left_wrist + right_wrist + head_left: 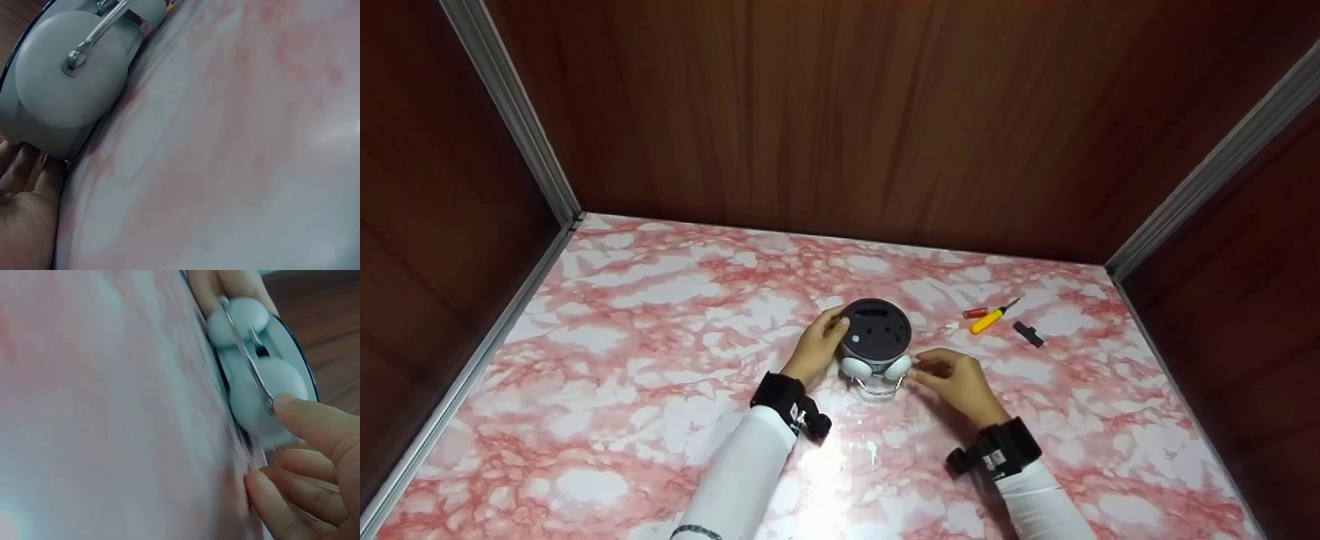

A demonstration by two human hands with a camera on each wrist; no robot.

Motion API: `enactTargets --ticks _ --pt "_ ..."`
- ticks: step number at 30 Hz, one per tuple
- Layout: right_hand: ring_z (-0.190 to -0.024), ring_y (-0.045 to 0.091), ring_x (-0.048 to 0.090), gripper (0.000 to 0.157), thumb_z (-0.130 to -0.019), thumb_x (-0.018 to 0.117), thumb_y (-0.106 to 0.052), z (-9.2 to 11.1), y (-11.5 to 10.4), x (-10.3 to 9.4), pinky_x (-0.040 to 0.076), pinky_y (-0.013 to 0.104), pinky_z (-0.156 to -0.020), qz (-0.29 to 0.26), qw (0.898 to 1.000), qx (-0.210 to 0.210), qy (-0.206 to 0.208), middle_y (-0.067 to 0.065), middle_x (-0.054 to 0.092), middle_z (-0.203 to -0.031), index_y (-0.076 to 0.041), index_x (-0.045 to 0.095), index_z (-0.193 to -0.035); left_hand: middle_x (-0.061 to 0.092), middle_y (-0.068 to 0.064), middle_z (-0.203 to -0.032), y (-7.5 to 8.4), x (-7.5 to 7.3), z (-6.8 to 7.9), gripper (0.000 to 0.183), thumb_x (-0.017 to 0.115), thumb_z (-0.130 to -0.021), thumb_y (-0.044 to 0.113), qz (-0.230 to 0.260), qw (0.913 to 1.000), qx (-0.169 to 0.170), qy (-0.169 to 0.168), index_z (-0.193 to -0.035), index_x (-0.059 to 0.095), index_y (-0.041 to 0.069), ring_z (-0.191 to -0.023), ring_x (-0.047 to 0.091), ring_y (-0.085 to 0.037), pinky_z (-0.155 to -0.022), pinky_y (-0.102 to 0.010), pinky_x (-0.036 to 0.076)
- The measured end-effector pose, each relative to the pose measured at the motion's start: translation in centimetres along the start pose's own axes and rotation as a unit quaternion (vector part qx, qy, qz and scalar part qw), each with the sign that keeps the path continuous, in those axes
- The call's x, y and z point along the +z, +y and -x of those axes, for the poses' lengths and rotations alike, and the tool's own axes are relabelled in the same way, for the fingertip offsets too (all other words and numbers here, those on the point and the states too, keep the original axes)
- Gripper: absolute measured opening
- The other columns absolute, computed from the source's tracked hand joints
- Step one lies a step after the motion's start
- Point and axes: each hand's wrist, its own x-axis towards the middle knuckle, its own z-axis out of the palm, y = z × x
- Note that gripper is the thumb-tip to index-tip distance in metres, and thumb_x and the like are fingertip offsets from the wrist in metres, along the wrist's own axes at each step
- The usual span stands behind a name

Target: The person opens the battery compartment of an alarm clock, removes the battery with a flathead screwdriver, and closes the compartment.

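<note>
A twin-bell alarm clock [876,330] lies with its black back up, its two white bells and thin metal handle [247,360] toward me. My left hand [816,349] holds the clock's left side, thumb at the rim of the back. At the right bell [267,396] is my right hand [956,381]. Its thumb [315,422] presses the bell where the handle's end is fixed, while the fingers curl in beneath. In the left wrist view the left bell [70,67] is close, with the left hand [25,208] under the clock's edge.
Right of the clock lie a yellow screwdriver [988,320], a red-handled tool [975,313], a small white piece [952,325] and a black flat part [1027,334] with a tab. Brown panels [840,127] wall in the marbled table [660,300] at the back and sides.
</note>
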Motion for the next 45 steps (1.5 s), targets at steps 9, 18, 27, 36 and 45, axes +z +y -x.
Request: enactTargets --ticks 9,18,27,36,45 --pt "-0.088 0.029 0.068 0.02 -0.086 0.074 0.005 -0.9 2.2 -4.6 0.058 0.04 -0.08 0.128 0.99 -0.027 0.045 0.017 0.071 -0.1 0.006 0.073 -0.106 0.06 -0.021 -0.135 0.0 -0.2 0.0 0.044 0.054 -0.107 0.019 0.003 1.0 0.007 0.003 -0.147 0.05 0.001 -0.13 0.054 -0.032 -0.115 -0.039 0.039" --pt "-0.097 0.04 0.064 0.018 -0.087 0.069 0.001 -1.6 4.9 -9.1 0.052 0.053 -0.089 0.22 0.97 0.032 0.1 0.026 0.066 -0.102 0.009 0.072 -0.104 0.061 -0.021 -0.134 0.0 -0.4 -0.1 0.044 0.054 -0.107 0.02 -0.029 0.9995 0.009 -0.005 -0.146 0.05 0.001 -0.129 0.055 -0.033 -0.114 -0.041 0.04" --pt "-0.106 0.054 0.059 0.026 -0.089 0.065 0.006 -3.0 6.5 -12.2 0.047 0.062 -0.096 0.281 0.948 0.021 0.149 0.037 0.064 -0.11 0.016 0.068 -0.113 0.063 -0.019 -0.131 0.0 -0.3 -0.2 0.044 0.055 -0.106 0.022 -0.035 0.9994 0.005 0.005 -0.146 0.051 0.002 -0.126 0.057 -0.032 -0.113 -0.041 0.041" --pt "-0.111 0.054 0.059 0.033 -0.097 0.059 0.0 -3.5 7.0 -12.8 0.047 0.063 -0.097 0.311 0.94 0.089 0.105 0.038 0.062 -0.119 0.015 0.062 -0.126 0.062 -0.02 -0.13 0.0 -0.1 -0.1 0.043 0.054 -0.106 0.02 -0.007 1.0 -0.002 0.001 -0.145 0.051 0.0 -0.126 0.056 -0.032 -0.113 -0.041 0.041" --pt "-0.089 0.052 0.06 0.011 -0.094 0.06 0.004 -3.3 7.0 -12.8 0.049 0.065 -0.082 0.307 0.944 0.044 0.117 0.032 0.063 -0.088 0.01 0.07 -0.094 0.061 -0.021 -0.132 0.4 -0.2 0.1 0.044 0.054 -0.106 0.02 -0.014 0.9999 0.003 -0.001 -0.146 0.05 0.0 -0.128 0.055 -0.034 -0.114 -0.044 0.04"
